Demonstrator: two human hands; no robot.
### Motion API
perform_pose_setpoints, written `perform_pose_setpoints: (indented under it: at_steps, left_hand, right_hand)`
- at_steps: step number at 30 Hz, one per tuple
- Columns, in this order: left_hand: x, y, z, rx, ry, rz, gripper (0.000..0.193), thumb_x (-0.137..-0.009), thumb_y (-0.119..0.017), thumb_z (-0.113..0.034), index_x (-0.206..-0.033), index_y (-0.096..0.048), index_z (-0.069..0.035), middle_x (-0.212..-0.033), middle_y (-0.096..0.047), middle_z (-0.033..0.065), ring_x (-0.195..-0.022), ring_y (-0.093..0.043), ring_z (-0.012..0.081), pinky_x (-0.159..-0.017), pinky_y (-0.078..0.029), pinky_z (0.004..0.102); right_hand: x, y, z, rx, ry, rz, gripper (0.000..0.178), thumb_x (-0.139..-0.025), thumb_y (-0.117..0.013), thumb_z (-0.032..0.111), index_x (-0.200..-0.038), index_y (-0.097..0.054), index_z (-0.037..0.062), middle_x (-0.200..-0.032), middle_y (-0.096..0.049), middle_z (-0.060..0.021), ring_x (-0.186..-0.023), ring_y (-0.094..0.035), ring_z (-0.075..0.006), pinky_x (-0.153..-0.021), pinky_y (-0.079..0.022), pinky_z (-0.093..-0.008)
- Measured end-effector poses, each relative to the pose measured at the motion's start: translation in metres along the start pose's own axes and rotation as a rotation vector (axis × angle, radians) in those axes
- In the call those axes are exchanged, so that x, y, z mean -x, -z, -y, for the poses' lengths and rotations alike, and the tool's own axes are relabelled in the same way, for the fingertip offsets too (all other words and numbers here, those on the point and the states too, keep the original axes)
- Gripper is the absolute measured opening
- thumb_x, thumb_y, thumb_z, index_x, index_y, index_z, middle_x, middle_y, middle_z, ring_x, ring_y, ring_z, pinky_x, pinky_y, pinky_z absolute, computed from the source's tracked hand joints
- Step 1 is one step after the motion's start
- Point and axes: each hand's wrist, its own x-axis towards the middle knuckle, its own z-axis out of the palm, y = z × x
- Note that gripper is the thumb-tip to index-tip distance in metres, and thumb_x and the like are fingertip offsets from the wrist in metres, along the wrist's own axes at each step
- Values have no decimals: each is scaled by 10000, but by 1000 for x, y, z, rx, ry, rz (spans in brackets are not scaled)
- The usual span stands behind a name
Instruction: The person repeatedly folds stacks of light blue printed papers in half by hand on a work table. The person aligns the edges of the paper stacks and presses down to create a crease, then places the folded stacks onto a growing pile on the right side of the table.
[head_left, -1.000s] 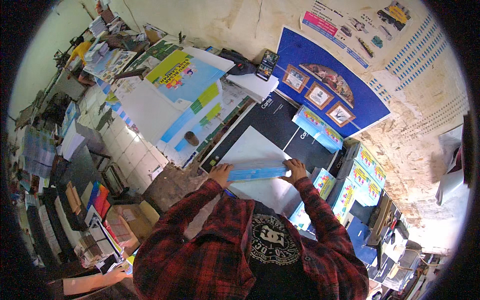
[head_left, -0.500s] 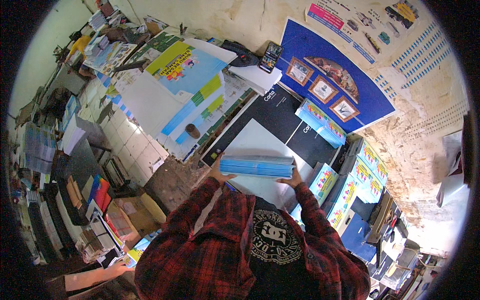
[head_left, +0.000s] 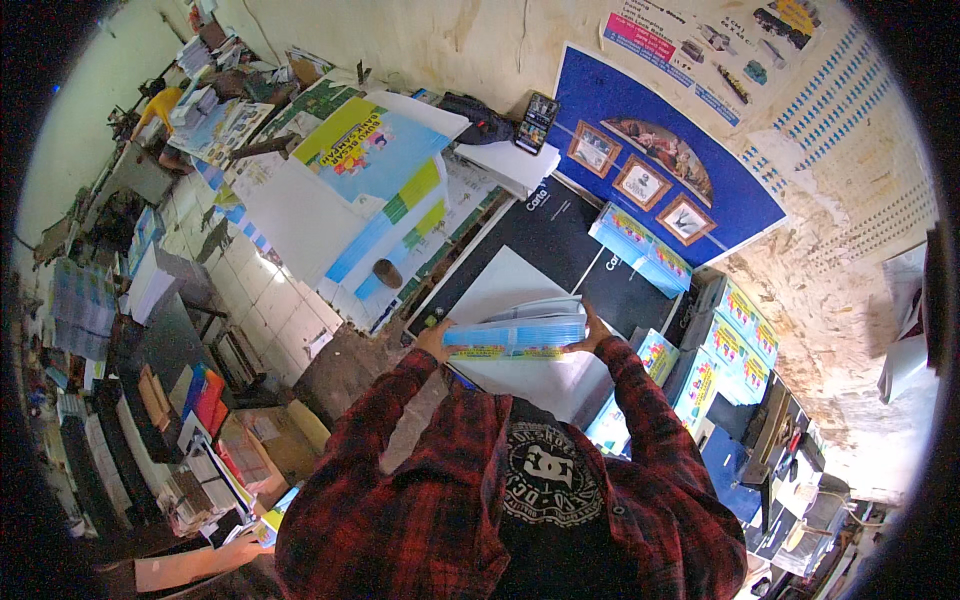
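A stack of light-blue booklets (head_left: 515, 338) stands on edge over a white sheet (head_left: 510, 277), its spines and a yellow-green cover strip facing me. My left hand (head_left: 434, 341) closes on the stack's left end. At the other end my right hand (head_left: 594, 330) grips it, fingers toward the far side. Several pale pages at the top fan loosely away from the rest. Whether the bottom of the stack touches the sheet cannot be made out. Beneath the sheet lies a black board (head_left: 540, 222).
Piles of the same booklets stand to the right (head_left: 725, 350) and by the blue poster (head_left: 650, 150). A phone (head_left: 537, 124) leans at the back. Large printed sheets (head_left: 375, 150) cover the left table, with a brown round object (head_left: 386, 272). Another person's arm (head_left: 200, 565) shows lower left.
The stack has tilted, so its cover strip now shows, and its upper pages have fanned apart. My right hand has shifted up slightly. The other person's arm at lower left has moved down a little.
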Motion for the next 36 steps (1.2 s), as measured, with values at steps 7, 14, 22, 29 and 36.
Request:
perform_pose_setpoints:
  at_steps: [7,14,22,29,36]
  left_hand:
    - [3,-13,8,97,-9,-186,605,-693,-772,-336,-1200,-489,-168,-1009,-651,151,-948,-625,371,-805,-498,445]
    - [11,-1,2,285,-147,-217,829,-658,-837,-328,-1334,-397,-136,-1289,-527,148,-1156,-538,343,-946,-453,435]
    - [9,-16,-2,295,-73,-146,1158,-665,-810,-452,-1483,-87,-65,-1470,-273,243,-1329,-342,383,-1053,-360,447]
    - [-1,35,-25,-202,-305,-28,989,-644,-797,-452,-1389,-287,-49,-1379,-342,198,-1303,-312,390,-1057,-276,535]
    - [-19,15,-108,-520,-390,189,769,-679,-744,-395,-1274,-407,-45,-1290,-392,157,-1282,-308,332,-1042,-233,520]
  right_hand:
    - [24,-22,18,-3,-72,-201,713,-619,-862,320,-1171,-498,52,-1099,-639,-178,-1001,-640,-291,-828,-520,-369]
    - [69,-28,30,-4,-52,-131,987,-600,-872,309,-1375,-287,130,-1164,-609,-185,-1078,-596,-357,-912,-495,-415]
    - [64,-50,33,-287,12,-278,1105,-582,-878,298,-1447,-216,113,-1197,-593,-181,-1162,-543,-331,-972,-454,-403]
    - [69,-40,6,-81,-120,-176,739,-589,-869,363,-1190,-529,102,-1143,-624,-165,-1063,-608,-306,-911,-491,-396]
    - [71,-56,12,-128,-27,-289,695,-611,-855,355,-1171,-531,99,-1016,-665,-147,-967,-647,-301,-867,-509,-405]
